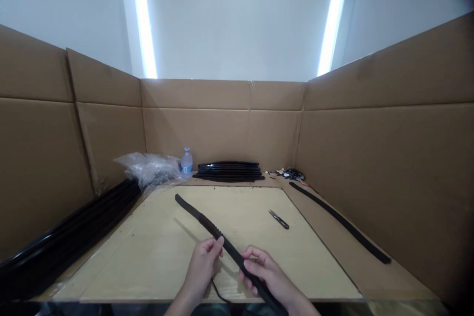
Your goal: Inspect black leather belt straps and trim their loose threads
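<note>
A long, narrow black strip [188, 208] slants from the upper left down toward me, its far end raised off the board. Wrapped around it from the near side, the fingers of my right hand [263, 270] hold its lower part. My left hand [203, 262] is pinched closed at the strip's left edge, just below some ridged turns around the strip. From under that hand hangs a thin black cord [218, 294], which it appears to grip; the exact hold is hidden by the fingers. A pair of black thread snips [279, 219] lies on the board to the right.
A pale board [148, 237] covers the table inside cardboard walls [385, 158]. Long black pieces [81, 227] lie left, with a plastic bag [150, 170] behind. At the back are a bottle [186, 164], stacked black strips [229, 172] and tangled cords [292, 174]. Another strip [340, 222] lies right.
</note>
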Motion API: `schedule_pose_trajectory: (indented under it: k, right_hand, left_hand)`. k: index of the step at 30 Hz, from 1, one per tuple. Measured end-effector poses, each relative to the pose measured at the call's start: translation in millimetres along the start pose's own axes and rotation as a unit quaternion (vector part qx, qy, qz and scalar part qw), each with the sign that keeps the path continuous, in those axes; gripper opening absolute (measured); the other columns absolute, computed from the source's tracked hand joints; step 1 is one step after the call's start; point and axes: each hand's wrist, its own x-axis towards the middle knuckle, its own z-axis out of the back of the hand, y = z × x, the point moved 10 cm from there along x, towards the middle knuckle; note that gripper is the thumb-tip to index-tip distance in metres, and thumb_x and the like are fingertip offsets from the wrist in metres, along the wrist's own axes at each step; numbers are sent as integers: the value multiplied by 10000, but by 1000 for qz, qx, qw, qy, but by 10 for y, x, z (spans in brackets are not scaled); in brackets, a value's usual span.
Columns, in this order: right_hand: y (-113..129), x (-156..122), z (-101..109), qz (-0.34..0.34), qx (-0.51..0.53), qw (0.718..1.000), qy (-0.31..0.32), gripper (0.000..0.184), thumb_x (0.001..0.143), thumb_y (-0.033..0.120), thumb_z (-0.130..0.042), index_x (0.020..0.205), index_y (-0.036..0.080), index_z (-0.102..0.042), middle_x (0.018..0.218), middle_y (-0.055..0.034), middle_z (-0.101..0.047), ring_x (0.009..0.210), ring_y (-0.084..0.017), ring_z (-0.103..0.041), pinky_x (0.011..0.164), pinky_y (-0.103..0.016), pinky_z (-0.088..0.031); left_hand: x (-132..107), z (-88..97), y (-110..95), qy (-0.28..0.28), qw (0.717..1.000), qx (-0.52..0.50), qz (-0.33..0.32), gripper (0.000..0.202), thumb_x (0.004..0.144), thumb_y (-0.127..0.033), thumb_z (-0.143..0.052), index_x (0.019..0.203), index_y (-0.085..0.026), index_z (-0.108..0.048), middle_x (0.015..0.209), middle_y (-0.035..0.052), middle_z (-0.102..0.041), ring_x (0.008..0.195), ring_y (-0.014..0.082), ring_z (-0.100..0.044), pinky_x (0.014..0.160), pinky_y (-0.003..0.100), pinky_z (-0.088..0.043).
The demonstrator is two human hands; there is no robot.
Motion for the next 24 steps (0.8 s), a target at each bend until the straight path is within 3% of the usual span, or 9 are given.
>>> schedule_pose_trajectory:
  k: [4,10,15,19,24]
  right_hand:
    - [-12,-13,17,4,-22,1000,9,433,639,276,-745,1025,169,-580,665,25,-582,478,-74,-483,445,-182,-330]
    - [15,12,-14,26,-22,999,39,427,493,223,-822,878,158,-650,759,-5,-630,653,-132,-560,549,-198,-384]
    - [-103,2,1,-27,-36,998,44,382,599,253,-772,910,165,-569,696,-9,-645,509,-110,-546,485,-199,-367]
    - [-67,-29,-71,-39,-45,996,66,365,654,277,-742,901,170,-495,636,-20,-651,428,-63,-481,431,-158,-300]
    - [-70,4,-21,-54,0,998,18,290,782,458,-580,796,200,-449,570,4,-602,392,-59,-452,387,-151,-257]
  left_hand:
    - [-6,-14,-8,6,1000,17,2,467,686,-594,-568,563,-156,-459,442,-84,-227,386,54,-167,388,208,-100]
    - [-21,-115,-41,42,999,3,-1,474,677,-583,-586,523,-162,-433,416,-76,-259,375,55,-178,391,214,-105]
    - [-44,-137,-55,41,999,-17,4,471,655,-585,-604,518,-164,-444,390,-78,-248,366,56,-171,393,217,-94]
    - [-43,-130,-79,38,999,-13,-6,466,649,-577,-614,517,-158,-458,411,-69,-267,378,55,-179,394,216,-107]
    - [-9,-92,-70,27,999,-12,-13,465,646,-573,-616,508,-162,-447,433,-60,-283,395,64,-205,399,214,-140]
